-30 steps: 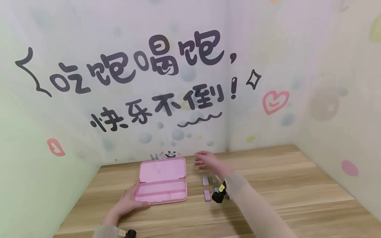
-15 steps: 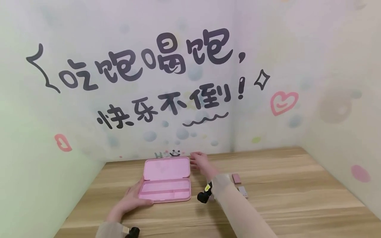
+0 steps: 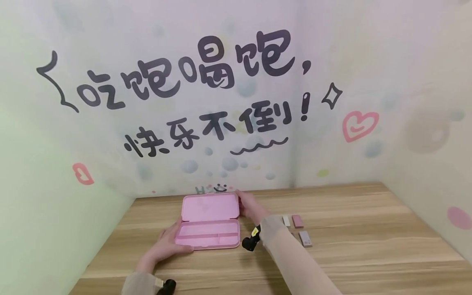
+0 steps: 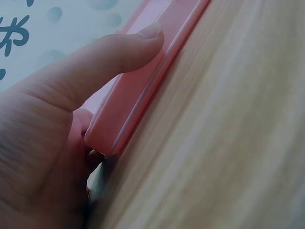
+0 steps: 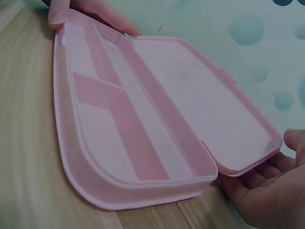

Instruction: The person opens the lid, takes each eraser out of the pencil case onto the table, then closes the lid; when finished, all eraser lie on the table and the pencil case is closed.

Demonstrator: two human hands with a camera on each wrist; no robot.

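Observation:
A pink pencil case [image 3: 210,239] lies unfolded on the wooden table, its lid [image 3: 210,207] tipped back toward the wall. The right wrist view shows bare compartments [image 5: 138,143] divided by thin walls. My left hand [image 3: 165,246] grips the left end of the base, thumb [image 4: 138,47] along the front side and fingers behind the end. At the lid's right edge is my right hand [image 3: 252,207]; in the right wrist view its curled fingers [image 5: 269,174] reach beneath the lid's corner, the thumb [image 5: 293,138] just above the edge.
Right of the case lie small rectangular blocks: a white one [image 3: 286,221], a pink one [image 3: 297,221] and a greyish one [image 3: 305,238]. My right sleeve partly covers that area. A printed wall [image 3: 258,172] stands close behind the lid.
My right hand has moved left from over the blocks to the lid's right edge, uncovering some blocks. My left hand keeps its grip on the base. The head view has shifted slightly.

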